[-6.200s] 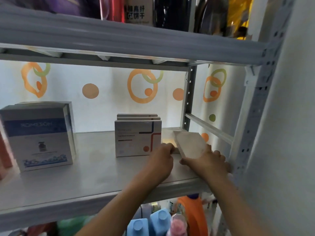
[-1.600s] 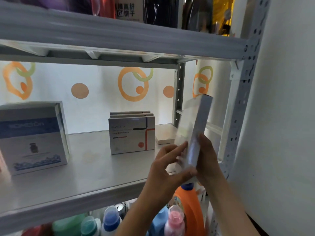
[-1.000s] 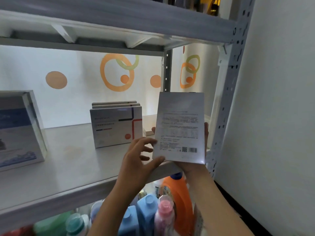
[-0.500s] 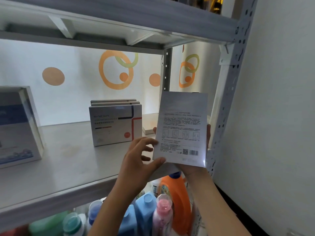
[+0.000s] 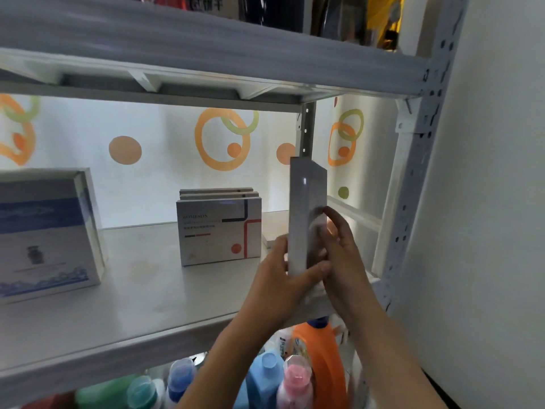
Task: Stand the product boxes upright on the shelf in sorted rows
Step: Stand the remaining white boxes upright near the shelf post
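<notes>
A flat grey product box (image 5: 303, 202) is held upright and edge-on over the right front of the grey shelf (image 5: 132, 293). My left hand (image 5: 283, 278) grips its lower end, thumb across the front. My right hand (image 5: 339, 255) holds its right face with the fingers curled against it. Three matching flat boxes (image 5: 219, 230) stand upright in a row at mid shelf. Another flat box (image 5: 271, 231) lies flat behind my hands, mostly hidden.
A large blue and white box (image 5: 44, 234) stands at the shelf's left. The perforated metal upright (image 5: 413, 178) and a white wall close off the right side. Detergent bottles (image 5: 318, 355) fill the shelf below. An upper shelf (image 5: 206, 51) hangs overhead.
The held box has turned from showing its printed back to standing edge-on, and it has moved up over the shelf's right front. My left hand now wraps its lower end.
</notes>
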Action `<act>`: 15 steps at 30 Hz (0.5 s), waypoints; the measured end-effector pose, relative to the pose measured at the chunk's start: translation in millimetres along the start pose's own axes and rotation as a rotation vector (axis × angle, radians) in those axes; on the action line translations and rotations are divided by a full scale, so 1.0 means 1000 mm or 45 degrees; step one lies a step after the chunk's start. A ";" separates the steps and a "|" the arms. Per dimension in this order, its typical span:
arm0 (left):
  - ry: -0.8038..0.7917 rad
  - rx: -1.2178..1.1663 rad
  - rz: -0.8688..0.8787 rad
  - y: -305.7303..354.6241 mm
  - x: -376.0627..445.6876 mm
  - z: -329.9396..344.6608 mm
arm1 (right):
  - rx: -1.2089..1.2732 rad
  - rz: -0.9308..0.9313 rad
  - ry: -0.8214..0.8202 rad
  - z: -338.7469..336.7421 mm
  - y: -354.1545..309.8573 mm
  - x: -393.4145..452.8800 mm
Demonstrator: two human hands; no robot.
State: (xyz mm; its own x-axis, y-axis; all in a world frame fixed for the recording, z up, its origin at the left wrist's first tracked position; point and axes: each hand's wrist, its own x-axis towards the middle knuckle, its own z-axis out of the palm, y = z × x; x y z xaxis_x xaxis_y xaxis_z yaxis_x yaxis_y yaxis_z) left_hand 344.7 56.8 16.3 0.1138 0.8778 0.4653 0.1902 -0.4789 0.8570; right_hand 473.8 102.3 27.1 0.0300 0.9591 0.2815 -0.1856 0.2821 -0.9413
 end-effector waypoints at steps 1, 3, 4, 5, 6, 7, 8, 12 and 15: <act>0.040 -0.031 -0.011 -0.003 0.002 -0.003 | -0.024 -0.035 0.013 0.000 0.001 0.002; 0.146 -0.026 -0.019 -0.011 0.006 -0.010 | -0.061 -0.103 -0.002 -0.001 0.003 0.006; 0.204 -0.014 -0.013 -0.013 0.007 -0.013 | -0.076 -0.101 0.019 -0.002 0.004 0.009; 0.248 -0.014 -0.017 -0.014 0.009 -0.017 | -0.100 -0.086 0.050 -0.002 0.005 0.013; 0.279 -0.017 -0.024 -0.015 0.010 -0.020 | -0.114 -0.055 0.083 -0.004 0.005 0.018; 0.310 -0.015 -0.041 -0.017 0.012 -0.023 | -0.103 -0.033 0.097 -0.005 0.006 0.024; 0.341 -0.014 -0.059 -0.018 0.013 -0.027 | -0.092 -0.002 0.110 -0.007 0.007 0.033; 0.401 -0.078 -0.104 -0.021 0.010 -0.037 | -0.322 0.055 0.277 -0.014 0.018 0.079; 0.420 -0.147 -0.078 -0.021 0.005 -0.041 | -0.725 0.037 0.371 -0.013 0.028 0.114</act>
State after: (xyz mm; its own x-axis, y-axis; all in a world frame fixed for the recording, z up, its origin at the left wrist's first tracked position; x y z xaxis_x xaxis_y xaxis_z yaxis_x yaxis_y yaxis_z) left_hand 301.1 71.2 9.6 -0.2194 0.8696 0.4424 0.0735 -0.4374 0.8963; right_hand 484.7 219.6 30.0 0.3133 0.9111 0.2678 0.3583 0.1477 -0.9218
